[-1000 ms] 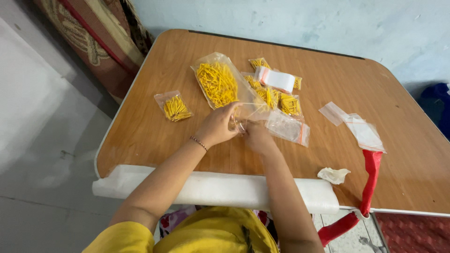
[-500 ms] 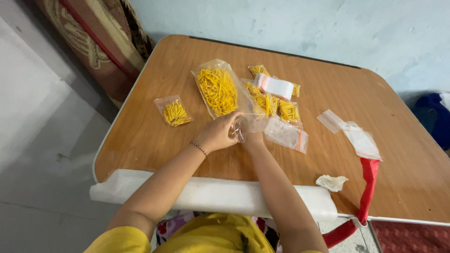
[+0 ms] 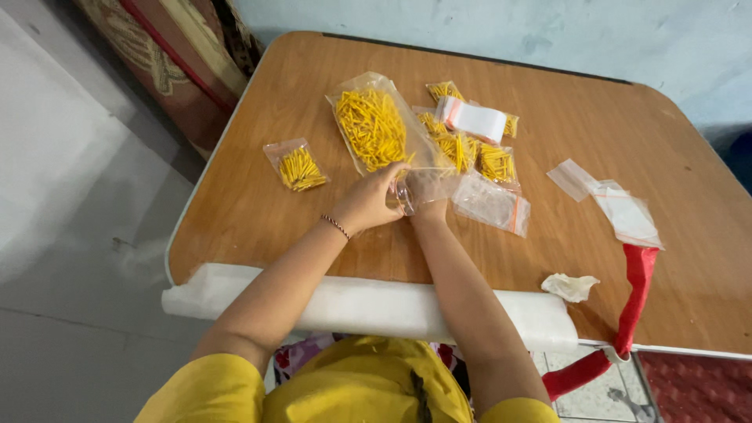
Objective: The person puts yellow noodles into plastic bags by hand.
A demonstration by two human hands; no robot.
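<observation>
— Fingers first: what are they doing?

— Both sets are pinched together on a small clear bag (image 3: 423,186). The left hand (image 3: 368,202) curls around its left end, the right hand (image 3: 429,205) grips it from below, mostly hidden behind the plastic. The bag is held just above the table (image 3: 258,211), near the middle of the near half.

— What lies closest?

— A large clear bag of yellow sticks (image 3: 374,127) just beyond the left hand, its mouth toward the held bag. An empty zip bag (image 3: 492,204) with a red strip sits just right of the hands.

— Further out?

— Several small filled packets (image 3: 470,153) cluster toward the far edge, with a white roll of bags (image 3: 473,119) lying on them. One filled packet (image 3: 296,166) lies alone near the left edge. More empty bags (image 3: 619,205) lie toward the right edge, a crumpled white scrap (image 3: 570,287) near the front edge, and a red strap (image 3: 636,298) hangs over the front right corner. White foam padding (image 3: 368,305) runs along the front edge, under both forearms.
</observation>
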